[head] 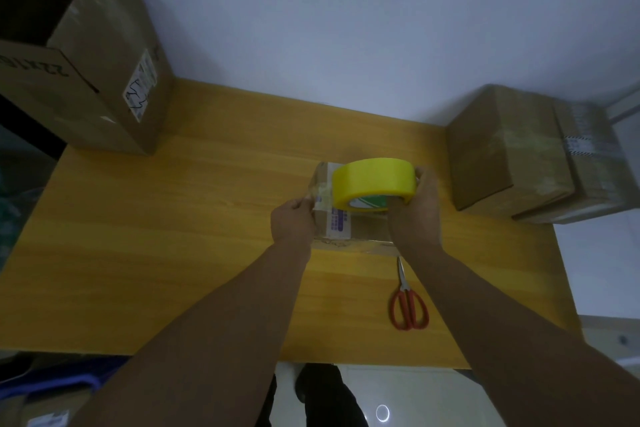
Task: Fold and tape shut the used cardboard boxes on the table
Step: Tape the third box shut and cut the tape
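Note:
A small cardboard box (360,230) lies in the middle of the wooden table (173,236), flaps closed, with old tape and a printed label on top. My right hand (414,215) grips a big yellow tape roll (374,184) just above the box. My left hand (294,222) pinches the loose end of the tape against the box's left edge. A short strip of tape runs from the roll to those fingers.
Red-handled scissors (408,305) lie on the table just right of my right forearm. A large open cardboard box (104,80) stands at the back left corner. Two closed boxes (512,156) sit at the right edge. A white wall runs behind the table.

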